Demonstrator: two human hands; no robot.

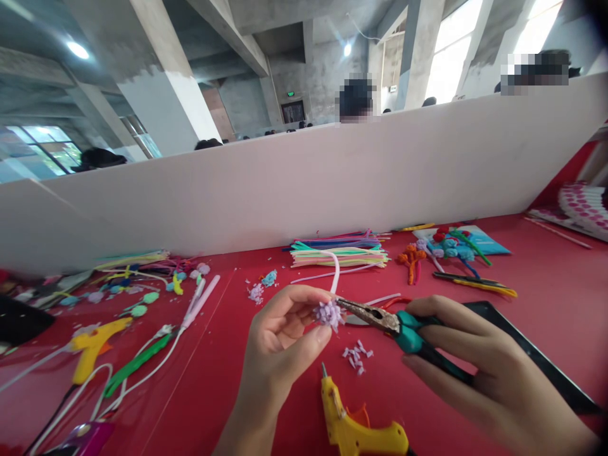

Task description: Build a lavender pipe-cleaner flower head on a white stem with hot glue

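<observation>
The cluster (329, 314), pinched in our left hand (273, 354) low in the frame's centre, we judge light, soft and easily crushed, best held gently by the stem (337, 269), while our right hand (498, 373) grasps pliers (375, 315).

Two hands (289, 348) — two yellow glue guns (344, 424), one pair of pliers (409, 334).
</observation>
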